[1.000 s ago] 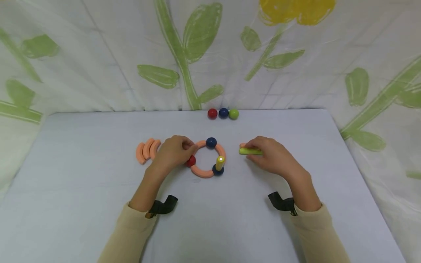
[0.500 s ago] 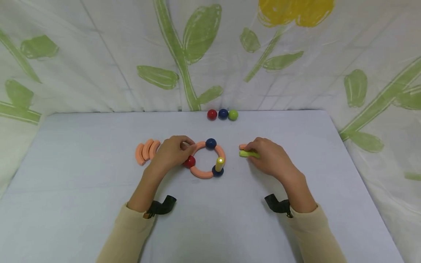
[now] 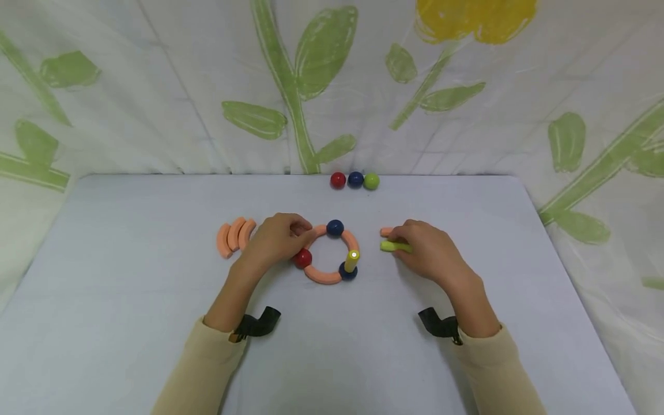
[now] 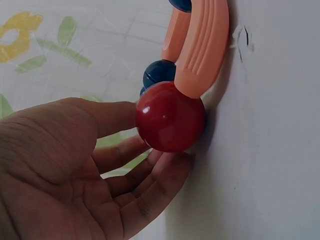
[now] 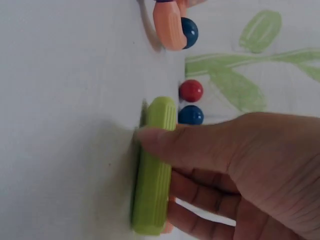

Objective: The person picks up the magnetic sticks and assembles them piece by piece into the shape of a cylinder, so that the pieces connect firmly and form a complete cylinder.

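Note:
In the head view my left hand (image 3: 275, 241) is at the left of a ring of orange curved rods (image 3: 323, 277) and balls. Its thumb and fingers hold the ring's red ball (image 4: 170, 117), plain in the left wrist view. A yellow rod (image 3: 351, 262) stands upright on the ring's near dark blue ball (image 3: 348, 271); another dark blue ball (image 3: 335, 228) sits at the far side. My right hand (image 3: 427, 248) pinches a light green ribbed rod (image 5: 155, 170), thumb on its near side. Behind that rod an orange piece (image 3: 386, 231) lies partly hidden by the hand.
Three loose balls, red (image 3: 338, 180), dark blue (image 3: 355, 180) and green (image 3: 371, 181), line the white table's far edge. Left of my left hand lie three orange curved rods (image 3: 235, 235). A cloth (image 3: 181, 86) painted with plants hangs behind the table.
My right hand has drawn the green rod a little toward me, so a gap shows between it and the orange piece. My left hand stays at the red ball.

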Available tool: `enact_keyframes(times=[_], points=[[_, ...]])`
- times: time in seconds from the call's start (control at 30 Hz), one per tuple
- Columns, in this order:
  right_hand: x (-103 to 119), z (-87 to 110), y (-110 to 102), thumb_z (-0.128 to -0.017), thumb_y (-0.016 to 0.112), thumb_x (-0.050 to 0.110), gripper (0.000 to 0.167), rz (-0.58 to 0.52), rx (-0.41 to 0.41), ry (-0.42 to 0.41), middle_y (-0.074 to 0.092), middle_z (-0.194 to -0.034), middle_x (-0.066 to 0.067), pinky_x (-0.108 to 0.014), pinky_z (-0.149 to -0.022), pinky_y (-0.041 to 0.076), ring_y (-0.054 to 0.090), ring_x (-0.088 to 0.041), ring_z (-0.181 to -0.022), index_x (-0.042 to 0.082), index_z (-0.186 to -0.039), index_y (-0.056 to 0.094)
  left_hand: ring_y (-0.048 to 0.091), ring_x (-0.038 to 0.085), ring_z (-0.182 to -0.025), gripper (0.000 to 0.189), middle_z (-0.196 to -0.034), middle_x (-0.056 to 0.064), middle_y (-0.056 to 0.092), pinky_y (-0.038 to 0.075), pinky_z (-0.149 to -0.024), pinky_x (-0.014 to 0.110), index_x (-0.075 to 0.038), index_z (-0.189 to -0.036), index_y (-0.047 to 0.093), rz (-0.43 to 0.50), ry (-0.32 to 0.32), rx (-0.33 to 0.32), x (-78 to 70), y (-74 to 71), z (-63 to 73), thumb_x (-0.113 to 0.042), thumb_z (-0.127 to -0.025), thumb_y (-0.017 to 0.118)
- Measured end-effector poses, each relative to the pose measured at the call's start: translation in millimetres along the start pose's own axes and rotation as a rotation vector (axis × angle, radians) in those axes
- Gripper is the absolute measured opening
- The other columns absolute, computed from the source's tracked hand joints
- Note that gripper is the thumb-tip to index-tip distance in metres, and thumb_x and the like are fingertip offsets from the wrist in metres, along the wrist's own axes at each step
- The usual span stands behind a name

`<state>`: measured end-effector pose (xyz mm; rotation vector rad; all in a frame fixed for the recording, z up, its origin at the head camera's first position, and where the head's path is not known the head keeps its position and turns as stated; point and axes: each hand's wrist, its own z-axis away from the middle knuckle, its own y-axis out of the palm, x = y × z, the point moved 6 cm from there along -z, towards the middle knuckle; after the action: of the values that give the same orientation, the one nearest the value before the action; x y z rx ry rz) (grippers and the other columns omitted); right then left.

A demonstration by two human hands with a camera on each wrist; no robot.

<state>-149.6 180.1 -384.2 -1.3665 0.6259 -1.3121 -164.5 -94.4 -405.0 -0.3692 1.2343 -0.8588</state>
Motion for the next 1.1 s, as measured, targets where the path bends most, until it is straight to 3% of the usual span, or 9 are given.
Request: enact_keyframes(times=[0.17, 0.33, 0.43, 0.7, 0.87, 1.1], points=[[-2, -2.3, -4, -0.097, 0.077, 0.011, 0.029, -0.086, -0.003, -0.080, 0.076, -0.115, -0.008, -0.049, -0.096, 0.058, 0.071, -0.025, -0.105, 0.007, -0.125, 0.075, 0.071, 0.024, -0.104, 0.040, -0.115, 0.011, 0.078, 0.057, -0.090, 0.039, -0.008, -0.128, 0.074, 0.037, 0.037, -0.005, -3.6, 2.1, -2.0, -0.038, -0.102, 0.070], [0, -3.6, -13, -0.097, 0.077, 0.012, 0.027, -0.245, -0.064, -0.193, 0.076, -0.115, -0.007, -0.044, -0.093, 0.061, 0.072, -0.021, -0.101, 0.008, -0.123, 0.072, 0.071, 0.026, -0.110, 0.040, -0.120, 0.012, 0.077, 0.058, -0.094, 0.043, -0.007, -0.127, 0.074, 0.033, 0.040, -0.025, -6.3, 1.8, -4.1, -0.037, -0.101, 0.072], [2, -7.2, -17, -0.098, 0.077, 0.013, 0.027, -0.338, -0.105, -0.220, 0.075, -0.116, -0.006, -0.042, -0.091, 0.063, 0.071, -0.020, -0.101, 0.008, -0.123, 0.070, 0.071, 0.027, -0.109, 0.039, -0.119, 0.012, 0.077, 0.058, -0.092, 0.042, -0.007, -0.127, 0.075, 0.034, 0.039, -0.026, -8.0, 2.5, -5.7, -0.036, -0.101, 0.073], [33, -28.5, -21, -0.096, 0.079, 0.015, 0.026, -0.554, -0.183, -0.283, 0.074, -0.111, -0.006, -0.031, -0.088, 0.064, 0.072, -0.018, -0.105, 0.007, -0.118, 0.068, 0.069, 0.023, -0.098, 0.042, -0.112, 0.011, 0.077, 0.055, -0.082, 0.034, -0.007, -0.124, 0.076, -0.011, 0.018, -0.010, -2.9, -0.3, -0.6, -0.041, -0.101, 0.070], [54, -40.3, -27, -0.096, 0.080, 0.017, 0.027, -0.613, -0.245, -0.333, 0.075, -0.112, -0.005, -0.031, -0.090, 0.063, 0.074, -0.017, -0.107, 0.008, -0.118, 0.069, 0.068, 0.022, -0.095, 0.036, -0.107, 0.011, 0.077, 0.053, -0.079, 0.031, -0.006, -0.122, 0.077, -0.015, 0.012, -0.004, 0.1, -0.6, 1.0, -0.035, -0.101, 0.070], [58, -43.3, -27, -0.095, 0.080, 0.013, 0.027, -0.646, -0.273, -0.364, 0.075, -0.112, -0.006, -0.031, -0.090, 0.064, 0.075, -0.019, -0.108, 0.007, -0.119, 0.069, 0.070, 0.022, -0.097, 0.037, -0.107, 0.009, 0.078, 0.057, -0.085, 0.036, -0.007, -0.121, 0.077, 0.006, 0.030, 0.003, -6.4, 5.4, -1.4, -0.038, -0.101, 0.072]])
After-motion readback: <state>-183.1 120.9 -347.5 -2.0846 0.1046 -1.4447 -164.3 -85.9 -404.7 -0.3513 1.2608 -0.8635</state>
